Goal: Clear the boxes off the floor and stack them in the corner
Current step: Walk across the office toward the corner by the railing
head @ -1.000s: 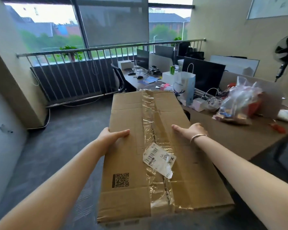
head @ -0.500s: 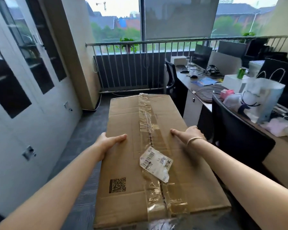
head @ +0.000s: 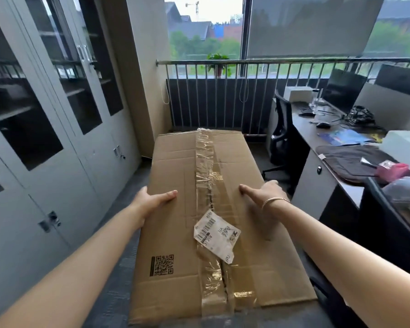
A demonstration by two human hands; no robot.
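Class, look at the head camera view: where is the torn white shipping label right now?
The shipping label lies on top of the cardboard box, beside the central tape seam, nearer the right hand than the left hand.

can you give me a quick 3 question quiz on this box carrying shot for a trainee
1. True or false: both hands hold the cardboard box by its long sides.
2. Which side of the tape seam is the square code printed on? A. left B. right
3. Fill in: the bracelet is on the ___ wrist.

Key: 1 true, the left hand and right hand grip opposite sides. 2 A. 3 right.
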